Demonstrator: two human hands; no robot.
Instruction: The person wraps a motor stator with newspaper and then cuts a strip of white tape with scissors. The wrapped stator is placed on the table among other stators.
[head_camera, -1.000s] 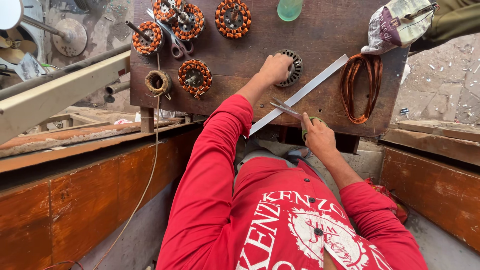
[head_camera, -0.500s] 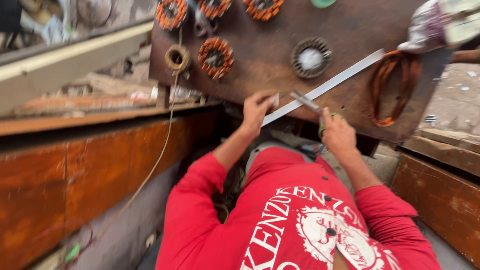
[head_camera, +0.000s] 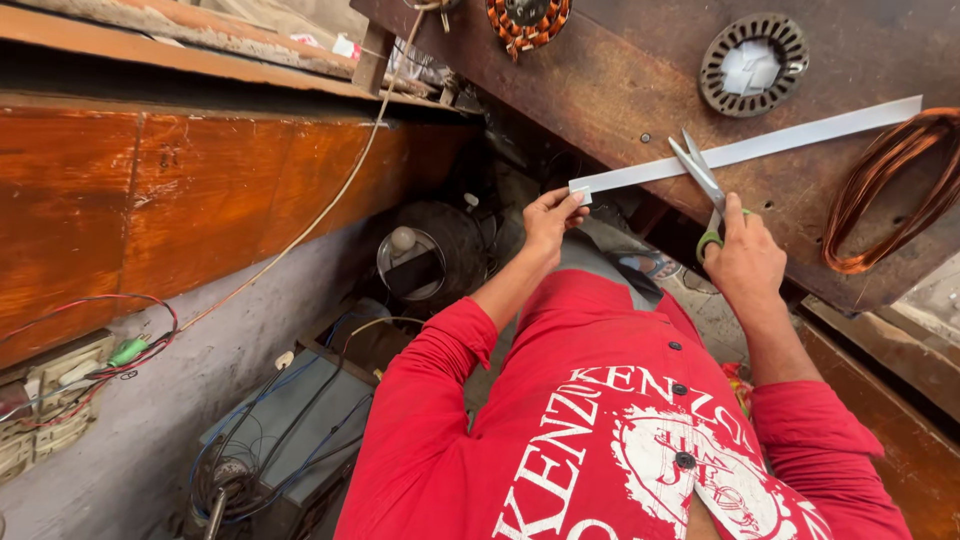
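Observation:
My left hand pinches the near end of a long white paper strip that lies slanting across the dark wooden worktop. My right hand grips green-handled scissors, their blades open across the strip a short way from my left fingers. A bare metal stator ring with white slips in its centre sits on the worktop just beyond the strip.
A copper wire coil hangs at the worktop's right edge. A wound stator sits at the top. Below the bench are a round dark motor housing, tangled cables, and a wall switchboard at the left.
My left hand left the bare stator ring and took the strip's near end. The scissors moved up onto the strip. The view dropped toward the space under the bench.

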